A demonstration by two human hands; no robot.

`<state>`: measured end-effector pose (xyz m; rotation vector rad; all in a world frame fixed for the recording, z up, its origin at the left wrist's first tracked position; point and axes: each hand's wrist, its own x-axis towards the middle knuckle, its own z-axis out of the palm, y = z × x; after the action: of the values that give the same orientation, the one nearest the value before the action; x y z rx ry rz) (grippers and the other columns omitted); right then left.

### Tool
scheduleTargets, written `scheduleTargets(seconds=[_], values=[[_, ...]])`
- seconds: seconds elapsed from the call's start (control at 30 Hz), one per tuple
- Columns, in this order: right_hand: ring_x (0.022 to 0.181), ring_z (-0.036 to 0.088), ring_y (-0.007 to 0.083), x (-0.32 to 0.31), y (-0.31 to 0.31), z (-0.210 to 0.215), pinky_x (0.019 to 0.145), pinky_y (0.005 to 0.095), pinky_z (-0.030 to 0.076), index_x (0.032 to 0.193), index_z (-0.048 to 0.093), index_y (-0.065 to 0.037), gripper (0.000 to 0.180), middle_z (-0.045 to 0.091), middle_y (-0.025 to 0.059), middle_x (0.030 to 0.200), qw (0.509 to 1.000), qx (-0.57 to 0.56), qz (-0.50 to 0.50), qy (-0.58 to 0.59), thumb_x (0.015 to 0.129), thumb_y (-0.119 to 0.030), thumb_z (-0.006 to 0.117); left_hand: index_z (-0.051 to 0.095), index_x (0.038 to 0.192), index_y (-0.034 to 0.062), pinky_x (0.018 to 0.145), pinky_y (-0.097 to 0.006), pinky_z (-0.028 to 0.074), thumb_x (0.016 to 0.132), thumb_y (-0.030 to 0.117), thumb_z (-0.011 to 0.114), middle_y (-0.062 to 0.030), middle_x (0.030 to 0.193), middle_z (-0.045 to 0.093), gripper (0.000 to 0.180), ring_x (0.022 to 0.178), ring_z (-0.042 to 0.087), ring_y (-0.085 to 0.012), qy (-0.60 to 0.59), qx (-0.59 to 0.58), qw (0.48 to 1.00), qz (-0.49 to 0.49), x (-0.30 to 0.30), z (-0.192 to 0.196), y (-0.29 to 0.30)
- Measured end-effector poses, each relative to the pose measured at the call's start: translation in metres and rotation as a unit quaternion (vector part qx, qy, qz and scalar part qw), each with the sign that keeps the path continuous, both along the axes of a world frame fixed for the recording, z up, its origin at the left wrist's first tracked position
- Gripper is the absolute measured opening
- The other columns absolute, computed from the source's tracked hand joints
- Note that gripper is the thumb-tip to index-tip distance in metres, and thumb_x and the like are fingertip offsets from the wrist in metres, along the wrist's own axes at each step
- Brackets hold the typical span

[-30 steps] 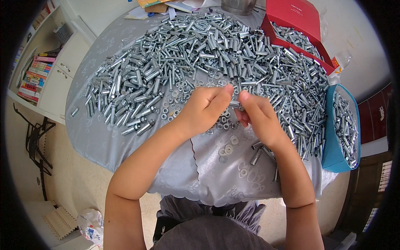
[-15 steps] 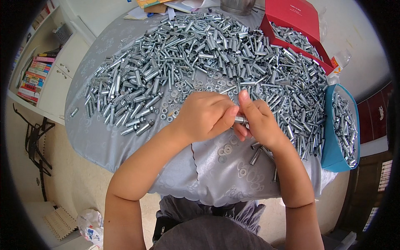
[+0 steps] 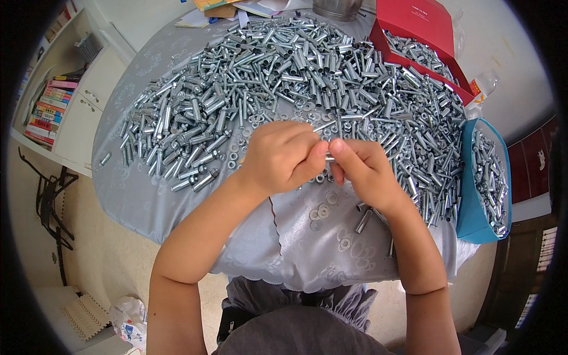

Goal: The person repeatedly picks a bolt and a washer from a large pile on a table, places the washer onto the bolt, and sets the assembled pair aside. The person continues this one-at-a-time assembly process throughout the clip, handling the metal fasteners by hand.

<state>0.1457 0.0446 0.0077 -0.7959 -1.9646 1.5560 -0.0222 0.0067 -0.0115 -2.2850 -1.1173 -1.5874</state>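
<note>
Over the near middle of the table my two hands meet at a metal expansion bolt (image 3: 330, 158), of which only a short shiny piece shows. My left hand (image 3: 279, 155) is closed around it, its fingers curled and the thumb along the near side. From the other side my right hand (image 3: 365, 173) pinches the bolt's end between thumb and fingers. The rest of the bolt is hidden inside the hands. Just beyond them lie small nuts and washers (image 3: 233, 157), and several flat washers (image 3: 323, 210) lie nearer, below my right hand.
A wide heap of metal sleeves and bolts (image 3: 302, 62) covers the far table. Assembled expansion bolts (image 3: 192, 142) lie at left. An open red box (image 3: 417, 18) and a blue bin (image 3: 470, 204), both holding metal parts, stand at right. Grey cloth (image 3: 133, 195) covers the table.
My right hand has shifted slightly left, its thumb tipping from upright down onto the bolt. My left hand has moved slightly left and up. Less of the bolt shows.
</note>
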Motion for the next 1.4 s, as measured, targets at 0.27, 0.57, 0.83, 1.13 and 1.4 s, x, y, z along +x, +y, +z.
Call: scheduleTargets(seconds=[0.27, 0.57, 0.83, 1.13, 1.4], values=[[0.045, 0.039, 0.0087, 0.001, 0.008, 0.001, 0.045, 0.0232, 0.032, 0.046, 0.044, -0.007, 0.058, 0.041, -0.0002, 0.046, 0.991, -0.132, 0.015, -0.012, 0.090, -0.046, 0.041, 0.048, 0.062, 0.0060, 0.038, -0.032, 0.035, 0.072, 0.012, 0.061, -0.0046, 0.055, 0.046, 0.018, 0.043, 0.046, -0.0210, 0.049, 0.026, 0.998, 0.011, 0.001, 0.001, 0.000], [0.050, 0.039, 0.0104, 0.004, 0.004, 0.011, 0.052, 0.0214, 0.032, 0.057, 0.046, -0.006, 0.051, 0.043, 0.0006, 0.053, 0.967, -0.218, 0.109, 0.078, 0.091, -0.042, 0.036, 0.047, 0.062, 0.0065, 0.039, -0.032, 0.034, 0.076, 0.014, 0.058, -0.0045, 0.054, 0.044, 0.019, 0.043, 0.044, -0.0209, 0.028, 0.042, 0.998, 0.022, -0.003, 0.002, -0.001], [0.051, 0.035, 0.0047, -0.005, -0.003, -0.001, 0.048, 0.0204, 0.029, 0.067, 0.049, -0.005, 0.038, 0.042, -0.0039, 0.058, 0.995, -0.092, 0.003, 0.047, 0.092, -0.034, 0.042, 0.047, 0.058, 0.0059, 0.038, -0.032, 0.033, 0.073, 0.013, 0.058, -0.0040, 0.052, 0.043, 0.019, 0.041, 0.043, -0.0210, 0.036, 0.040, 0.998, 0.044, -0.007, 0.001, 0.000], [0.048, 0.033, 0.0051, -0.001, 0.000, 0.003, 0.044, 0.0219, 0.030, 0.056, 0.044, -0.007, 0.045, 0.035, -0.0046, 0.050, 0.986, -0.159, 0.025, 0.034, 0.092, -0.033, 0.043, 0.047, 0.061, 0.0043, 0.038, -0.032, 0.033, 0.074, 0.011, 0.055, -0.0054, 0.053, 0.044, 0.016, 0.042, 0.043, -0.0220, 0.046, 0.062, 0.997, 0.021, -0.004, -0.001, 0.000], [0.053, 0.034, 0.0037, -0.003, -0.003, -0.004, 0.047, 0.0218, 0.030, 0.063, 0.043, -0.007, 0.035, 0.037, -0.0042, 0.055, 0.996, 0.038, 0.011, 0.079, 0.092, -0.026, 0.044, 0.048, 0.062, 0.0037, 0.038, -0.033, 0.033, 0.076, 0.011, 0.054, -0.0062, 0.054, 0.044, 0.017, 0.042, 0.042, -0.0227, 0.015, 0.003, 1.000, 0.020, -0.004, 0.002, -0.002]])
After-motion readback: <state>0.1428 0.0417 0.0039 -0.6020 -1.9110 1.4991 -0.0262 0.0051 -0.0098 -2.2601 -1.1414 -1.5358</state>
